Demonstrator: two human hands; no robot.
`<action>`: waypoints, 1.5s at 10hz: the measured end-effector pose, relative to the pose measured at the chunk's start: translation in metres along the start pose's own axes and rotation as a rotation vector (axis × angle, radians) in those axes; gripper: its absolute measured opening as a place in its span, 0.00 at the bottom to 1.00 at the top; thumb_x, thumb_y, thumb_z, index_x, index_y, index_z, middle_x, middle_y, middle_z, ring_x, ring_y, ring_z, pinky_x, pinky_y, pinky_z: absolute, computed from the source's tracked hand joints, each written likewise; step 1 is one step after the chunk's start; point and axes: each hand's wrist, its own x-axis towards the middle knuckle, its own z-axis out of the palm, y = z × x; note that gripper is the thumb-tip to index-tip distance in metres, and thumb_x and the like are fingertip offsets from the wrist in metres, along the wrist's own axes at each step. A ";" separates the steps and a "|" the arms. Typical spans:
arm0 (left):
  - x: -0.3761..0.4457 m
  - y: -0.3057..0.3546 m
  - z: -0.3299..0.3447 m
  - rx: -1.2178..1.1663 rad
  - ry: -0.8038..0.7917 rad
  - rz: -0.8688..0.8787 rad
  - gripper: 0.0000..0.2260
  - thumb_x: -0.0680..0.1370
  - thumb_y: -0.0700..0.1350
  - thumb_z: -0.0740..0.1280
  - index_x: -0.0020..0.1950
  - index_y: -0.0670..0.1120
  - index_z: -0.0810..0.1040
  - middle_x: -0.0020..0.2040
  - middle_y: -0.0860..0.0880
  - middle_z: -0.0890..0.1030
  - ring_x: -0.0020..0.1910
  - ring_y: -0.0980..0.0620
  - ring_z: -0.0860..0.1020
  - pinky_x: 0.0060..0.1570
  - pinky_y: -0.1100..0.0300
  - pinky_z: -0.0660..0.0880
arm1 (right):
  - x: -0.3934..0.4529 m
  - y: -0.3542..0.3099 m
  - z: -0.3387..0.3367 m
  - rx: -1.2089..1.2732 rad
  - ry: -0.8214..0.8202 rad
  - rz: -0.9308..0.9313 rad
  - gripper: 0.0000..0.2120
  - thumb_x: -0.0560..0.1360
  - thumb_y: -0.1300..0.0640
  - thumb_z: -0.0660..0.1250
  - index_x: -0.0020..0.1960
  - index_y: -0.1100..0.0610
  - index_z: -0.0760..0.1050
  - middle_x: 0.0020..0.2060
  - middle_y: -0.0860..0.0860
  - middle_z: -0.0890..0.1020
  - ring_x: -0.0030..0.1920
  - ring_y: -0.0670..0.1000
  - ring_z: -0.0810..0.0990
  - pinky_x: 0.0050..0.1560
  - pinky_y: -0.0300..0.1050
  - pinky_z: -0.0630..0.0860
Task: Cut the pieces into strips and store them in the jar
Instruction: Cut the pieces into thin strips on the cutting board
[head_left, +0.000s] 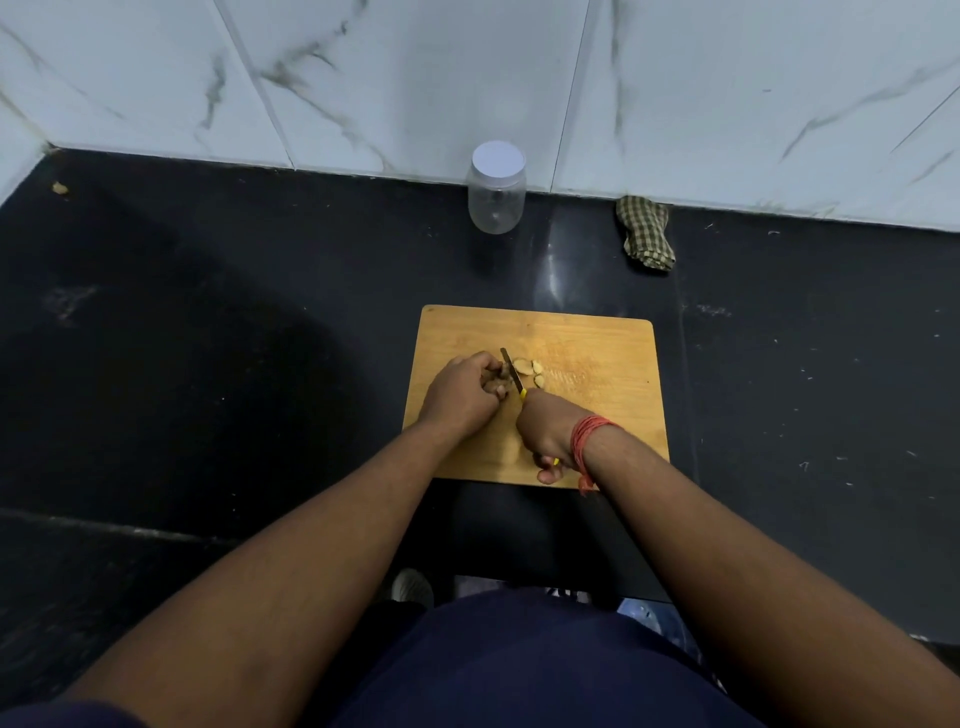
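A wooden cutting board (597, 343) lies on the black counter. Near its middle my left hand (462, 392) curls its fingers round a small brownish piece, mostly hidden under them. My right hand (545, 434) grips a knife (511, 370) by its yellow handle, the blade standing just right of my left fingers. A few pale cut slices (527, 368) lie to the right of the blade. A clear plastic jar (496, 192) with a white lid stands shut and empty at the back, against the wall.
A folded checked cloth (645, 234) lies right of the jar by the marble wall. A small scrap (60, 188) sits in the far left corner of the black counter (234, 312).
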 end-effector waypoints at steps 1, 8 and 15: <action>0.000 0.000 -0.001 0.013 -0.003 0.013 0.14 0.79 0.45 0.68 0.65 0.51 0.77 0.61 0.46 0.77 0.57 0.48 0.76 0.55 0.54 0.74 | 0.009 -0.003 -0.004 0.055 0.068 -0.029 0.12 0.80 0.71 0.52 0.44 0.58 0.66 0.32 0.59 0.72 0.22 0.52 0.72 0.15 0.40 0.70; 0.001 0.003 0.005 0.015 0.029 -0.087 0.15 0.79 0.47 0.68 0.66 0.52 0.75 0.62 0.47 0.75 0.56 0.47 0.76 0.58 0.51 0.76 | -0.003 0.047 0.059 -0.755 0.108 -0.077 0.19 0.79 0.38 0.57 0.41 0.52 0.73 0.34 0.46 0.73 0.32 0.47 0.66 0.62 0.48 0.66; 0.007 -0.006 0.004 -0.059 -0.011 -0.074 0.15 0.78 0.48 0.71 0.64 0.52 0.75 0.56 0.48 0.79 0.52 0.49 0.78 0.53 0.52 0.77 | 0.000 0.025 0.021 0.204 0.257 -0.134 0.16 0.82 0.58 0.53 0.68 0.62 0.65 0.37 0.50 0.70 0.34 0.50 0.74 0.15 0.28 0.65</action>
